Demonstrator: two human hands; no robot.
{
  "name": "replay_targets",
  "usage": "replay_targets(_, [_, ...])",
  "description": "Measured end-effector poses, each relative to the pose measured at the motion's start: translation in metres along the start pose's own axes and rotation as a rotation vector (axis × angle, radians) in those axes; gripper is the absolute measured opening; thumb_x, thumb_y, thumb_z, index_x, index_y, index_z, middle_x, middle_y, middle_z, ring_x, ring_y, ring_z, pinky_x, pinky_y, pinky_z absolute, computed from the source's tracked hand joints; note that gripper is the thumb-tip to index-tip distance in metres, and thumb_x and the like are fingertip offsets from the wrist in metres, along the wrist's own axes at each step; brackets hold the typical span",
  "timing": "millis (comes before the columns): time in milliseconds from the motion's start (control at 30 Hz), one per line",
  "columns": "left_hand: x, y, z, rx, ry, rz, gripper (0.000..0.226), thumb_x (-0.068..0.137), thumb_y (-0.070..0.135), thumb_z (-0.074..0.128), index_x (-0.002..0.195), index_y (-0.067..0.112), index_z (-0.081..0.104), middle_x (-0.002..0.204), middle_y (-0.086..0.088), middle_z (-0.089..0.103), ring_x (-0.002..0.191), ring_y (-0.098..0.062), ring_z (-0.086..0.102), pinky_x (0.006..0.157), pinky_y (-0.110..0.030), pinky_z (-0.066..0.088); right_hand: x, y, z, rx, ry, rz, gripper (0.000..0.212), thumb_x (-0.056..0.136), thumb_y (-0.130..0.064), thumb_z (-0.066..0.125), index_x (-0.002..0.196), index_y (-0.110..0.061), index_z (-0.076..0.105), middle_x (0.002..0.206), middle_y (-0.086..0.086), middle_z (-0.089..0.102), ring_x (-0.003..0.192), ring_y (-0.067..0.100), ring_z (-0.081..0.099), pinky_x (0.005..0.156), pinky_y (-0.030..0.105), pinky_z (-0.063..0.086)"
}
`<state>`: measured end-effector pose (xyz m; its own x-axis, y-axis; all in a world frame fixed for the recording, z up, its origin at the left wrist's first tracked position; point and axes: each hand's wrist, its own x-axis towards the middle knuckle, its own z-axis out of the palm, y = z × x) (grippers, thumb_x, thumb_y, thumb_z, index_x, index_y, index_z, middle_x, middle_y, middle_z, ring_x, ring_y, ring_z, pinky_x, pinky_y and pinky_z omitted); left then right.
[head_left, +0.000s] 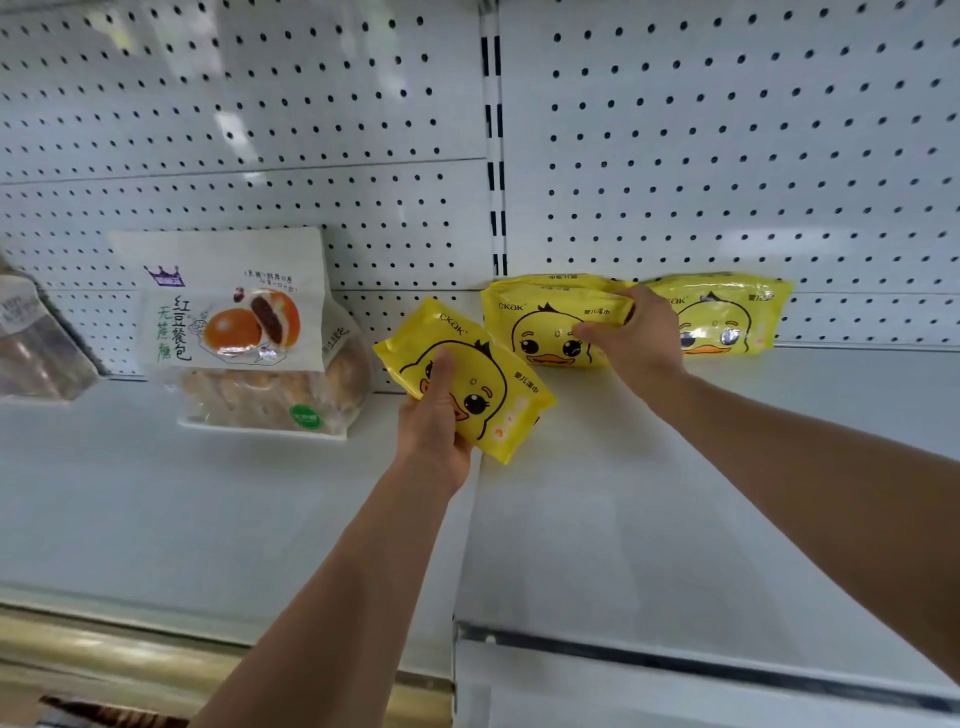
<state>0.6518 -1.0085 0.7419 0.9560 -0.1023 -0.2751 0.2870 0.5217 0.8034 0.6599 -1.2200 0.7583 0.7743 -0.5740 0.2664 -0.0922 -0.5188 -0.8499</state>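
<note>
My left hand (434, 415) grips a yellow duck-print wipes pack (483, 374), tilted above the white shelf (675, 493), thumb on its front. My right hand (634, 332) holds the right end of a standing yellow duck pack (545, 327) at the back of the shelf, thumb on its face and fingers over its top. Behind that pack stands at least one more of the same kind. Another yellow duck pack (727, 317) stands to the right, partly hidden by my right hand.
A bag of red bean buns (244, 332) stands at the back left of the shelf. A clear packet (31, 332) lies at the far left edge. White pegboard (727, 156) backs the shelf, with a slotted upright (493, 156) between panels.
</note>
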Motion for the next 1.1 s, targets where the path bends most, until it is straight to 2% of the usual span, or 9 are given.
replay_targets(167, [0.004, -0.003, 0.002, -0.014, -0.024, -0.002, 0.027, 0.089, 0.04, 0.066, 0.103, 0.017, 0.065, 0.091, -0.003, 0.077, 0.087, -0.022, 0.073, 0.093, -0.051, 0.054, -0.005, -0.003, 0.005, 0.004, 0.051, 0.059, 0.071, 0.068, -0.031, 0.084, 0.126, -0.013, 0.046, 0.106, 0.004, 0.059, 0.1, 0.024, 0.059, 0.081, 0.043, 0.052])
replay_targets(400, [0.0, -0.007, 0.015, 0.023, -0.019, -0.011, 0.031, 0.089, 0.042, 0.066, 0.107, 0.017, 0.066, 0.098, -0.006, 0.076, 0.092, -0.024, 0.073, 0.088, -0.047, 0.057, -0.031, -0.014, -0.005, 0.128, 0.271, -0.068, 0.058, 0.072, -0.027, 0.079, 0.118, -0.009, 0.05, 0.11, 0.001, 0.049, 0.103, 0.019, 0.046, 0.088, 0.031, 0.041])
replay_targets(467, [-0.003, -0.008, 0.025, 0.025, -0.019, 0.007, 0.03, 0.09, 0.042, 0.064, 0.108, 0.017, 0.066, 0.097, -0.005, 0.076, 0.089, -0.021, 0.073, 0.082, -0.041, 0.058, -0.053, -0.026, -0.014, 0.372, 0.075, 0.083, 0.054, 0.075, -0.044, 0.078, 0.112, -0.012, 0.055, 0.103, -0.003, 0.057, 0.094, 0.013, 0.053, 0.082, 0.027, 0.045])
replay_targets(533, [-0.005, -0.012, 0.037, 0.01, -0.038, 0.034, 0.038, 0.091, 0.043, 0.061, 0.118, 0.017, 0.063, 0.107, -0.006, 0.074, 0.091, -0.019, 0.073, 0.074, -0.035, 0.059, -0.069, -0.033, -0.02, 0.502, -0.3, 0.283, 0.066, 0.065, -0.063, 0.073, 0.107, -0.013, 0.065, 0.099, -0.002, 0.07, 0.093, 0.015, 0.065, 0.084, 0.034, 0.054])
replay_targets(600, [-0.01, -0.016, 0.05, -0.013, -0.099, 0.042, 0.053, 0.087, 0.046, 0.062, 0.13, 0.015, 0.057, 0.118, -0.01, 0.071, 0.102, -0.024, 0.071, 0.079, -0.038, 0.06, -0.077, -0.028, -0.021, 0.571, -0.457, 0.388, 0.055, 0.067, -0.05, 0.08, 0.107, -0.013, 0.069, 0.096, 0.002, 0.075, 0.092, 0.021, 0.071, 0.087, 0.042, 0.056])
replay_targets(700, [-0.018, -0.025, 0.067, -0.023, -0.201, 0.032, 0.062, 0.077, 0.038, 0.072, 0.132, 0.013, 0.058, 0.122, -0.011, 0.069, 0.111, -0.029, 0.067, 0.094, -0.046, 0.054, -0.073, -0.017, -0.038, 0.624, -0.282, 0.446, 0.035, 0.069, -0.016, 0.085, 0.099, -0.007, 0.069, 0.088, 0.007, 0.075, 0.079, 0.024, 0.073, 0.077, 0.039, 0.06])
replay_targets(767, [-0.018, -0.028, 0.071, 0.008, -0.175, 0.023, 0.045, 0.08, 0.023, 0.076, 0.123, 0.014, 0.064, 0.114, -0.008, 0.072, 0.104, -0.026, 0.069, 0.087, -0.041, 0.056, -0.067, -0.004, -0.061, 0.607, -0.222, 0.403, 0.024, 0.07, -0.01, 0.084, 0.089, -0.006, 0.07, 0.077, 0.006, 0.072, 0.066, 0.021, 0.068, 0.068, 0.033, 0.056])
replay_targets(933, [-0.014, -0.033, 0.071, 0.446, -0.255, 0.214, 0.011, 0.08, 0.01, 0.078, 0.084, 0.016, 0.07, 0.08, -0.002, 0.073, 0.072, -0.015, 0.066, 0.069, -0.033, 0.053, -0.044, 0.032, -0.127, 0.393, -0.185, 0.238, 0.019, 0.071, -0.004, 0.082, 0.085, -0.006, 0.069, 0.064, 0.004, 0.068, 0.057, 0.02, 0.059, 0.063, 0.034, 0.053])
replay_targets(1100, [-0.009, -0.044, 0.098, 0.876, -0.271, 0.426, 0.004, 0.081, 0.016, 0.078, 0.08, 0.015, 0.074, 0.071, -0.002, 0.071, 0.053, -0.007, 0.06, 0.048, -0.019, 0.047, -0.023, 0.058, -0.151, 0.268, -0.099, 0.147, 0.023, 0.072, 0.0, 0.079, 0.087, -0.014, 0.068, 0.067, -0.001, 0.07, 0.05, 0.007, 0.059, 0.051, 0.021, 0.052])
